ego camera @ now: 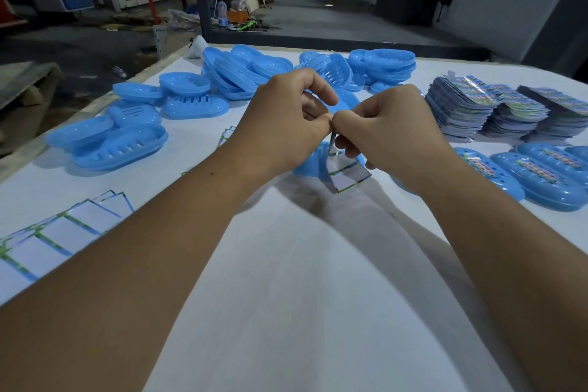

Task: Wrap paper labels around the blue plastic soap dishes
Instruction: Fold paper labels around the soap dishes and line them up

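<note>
We pinch a paper label (346,173) between our left hand (286,124) and right hand (391,127); it hangs just below both, over a blue soap dish (310,162) directly beneath our knuckles.

Dishes (178,99) left; label stacks (496,108) right

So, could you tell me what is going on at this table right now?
A person is labelling blue soap dishes. Both hands, left hand and right hand, pinch a paper label over a soap dish mid-table. Unlabelled dishes are piled behind, label stacks sit right, and finished dishes lie nearby.
</note>
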